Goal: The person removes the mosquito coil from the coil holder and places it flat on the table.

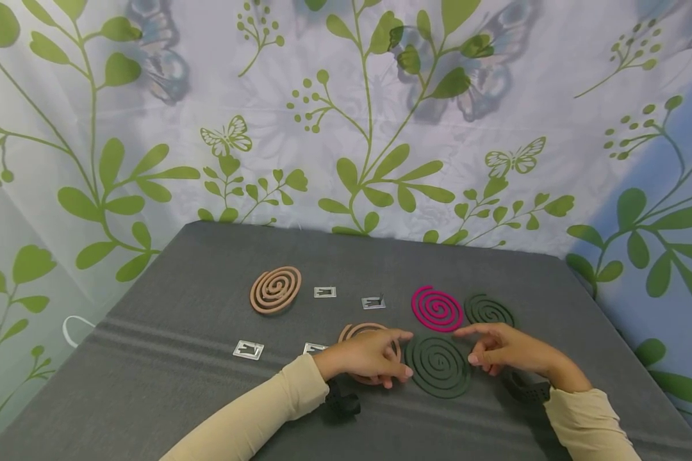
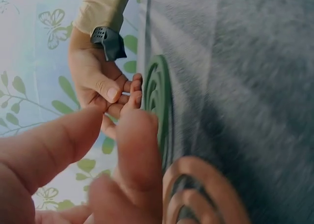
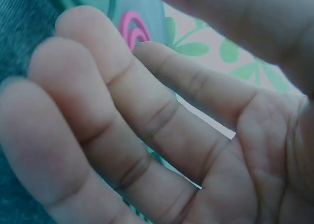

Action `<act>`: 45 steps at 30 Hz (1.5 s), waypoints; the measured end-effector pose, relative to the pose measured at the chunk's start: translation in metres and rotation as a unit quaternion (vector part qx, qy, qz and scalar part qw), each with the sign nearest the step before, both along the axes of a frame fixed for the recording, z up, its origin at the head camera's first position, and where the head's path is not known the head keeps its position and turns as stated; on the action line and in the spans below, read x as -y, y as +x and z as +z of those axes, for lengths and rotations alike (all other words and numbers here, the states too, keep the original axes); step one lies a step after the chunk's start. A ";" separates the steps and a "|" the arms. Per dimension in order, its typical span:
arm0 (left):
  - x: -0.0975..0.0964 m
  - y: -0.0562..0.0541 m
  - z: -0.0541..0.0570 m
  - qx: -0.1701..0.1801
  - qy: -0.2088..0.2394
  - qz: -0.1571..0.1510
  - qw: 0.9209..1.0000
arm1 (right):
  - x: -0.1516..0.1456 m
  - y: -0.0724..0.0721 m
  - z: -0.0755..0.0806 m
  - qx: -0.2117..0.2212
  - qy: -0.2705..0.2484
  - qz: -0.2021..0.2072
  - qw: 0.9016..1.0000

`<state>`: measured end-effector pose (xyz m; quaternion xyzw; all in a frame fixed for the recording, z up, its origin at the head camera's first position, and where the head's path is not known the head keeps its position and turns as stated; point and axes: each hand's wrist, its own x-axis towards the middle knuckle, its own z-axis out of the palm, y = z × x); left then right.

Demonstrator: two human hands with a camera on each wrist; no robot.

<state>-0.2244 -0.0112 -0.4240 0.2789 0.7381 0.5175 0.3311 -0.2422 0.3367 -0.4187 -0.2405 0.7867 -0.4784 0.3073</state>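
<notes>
My left hand [image 1: 370,356] hovers over a tan mosquito coil [image 1: 364,325], covering much of it, with the index finger straight and nothing held. To the right, a dark green coil [image 1: 440,363] lies between my two hands. My right hand [image 1: 510,349] is at that coil's right side, index finger pointing left and the other fingers loosely bent, with nothing in its grasp. A pink coil [image 1: 437,308] lies just beyond both fingertips. Beside it is a second green coil [image 1: 487,310], partly hidden by my right hand. The right wrist view shows bare, relaxed fingers [image 3: 142,111].
Another tan coil [image 1: 275,290] rests at the far left. Small metal coil stands lie about: one [image 1: 325,292] and another [image 1: 373,301] at the back, one [image 1: 248,349] front left, one [image 1: 314,348] by my left sleeve. A patterned curtain [image 1: 300,147] hangs behind the grey table [image 1: 167,384].
</notes>
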 end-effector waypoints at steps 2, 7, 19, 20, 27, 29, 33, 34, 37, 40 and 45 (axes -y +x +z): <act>0.003 -0.002 0.002 -0.015 0.000 -0.011 1.000 | 0.002 0.001 0.004 -0.005 -0.003 0.000 1.000; 0.008 -0.004 0.008 -0.076 -0.012 -0.029 0.997 | 0.007 0.003 0.008 -0.024 -0.031 0.013 0.999; 0.030 -0.007 0.024 -0.135 -0.005 -0.060 0.989 | 0.028 0.007 0.011 -0.144 -0.101 0.000 0.984; 0.032 -0.007 0.025 -0.139 0.000 -0.064 0.988 | 0.030 0.007 0.011 -0.158 -0.101 -0.005 0.982; 0.051 -0.005 0.038 -0.170 0.032 -0.059 0.983 | 0.042 0.013 0.014 -0.210 -0.088 -0.047 0.973; 0.056 -0.005 0.041 -0.179 0.041 -0.054 0.981 | 0.045 0.014 0.015 -0.217 -0.088 -0.051 0.971; 0.065 -0.004 0.046 -0.193 0.056 -0.036 0.979 | 0.052 0.014 0.017 -0.228 -0.095 -0.051 0.968; 0.068 -0.004 0.047 -0.194 0.060 -0.030 0.979 | 0.053 0.014 0.017 -0.229 -0.097 -0.051 0.967; 0.074 -0.004 0.049 -0.203 0.072 -0.014 0.976 | 0.059 0.012 0.018 -0.240 -0.105 -0.047 0.964; 0.079 -0.005 0.052 -0.228 0.082 0.000 0.970 | 0.064 0.010 0.018 -0.251 -0.107 -0.046 0.961; 0.090 -0.007 0.060 -0.260 0.088 0.026 0.961 | 0.072 0.008 0.020 -0.272 -0.094 -0.054 0.956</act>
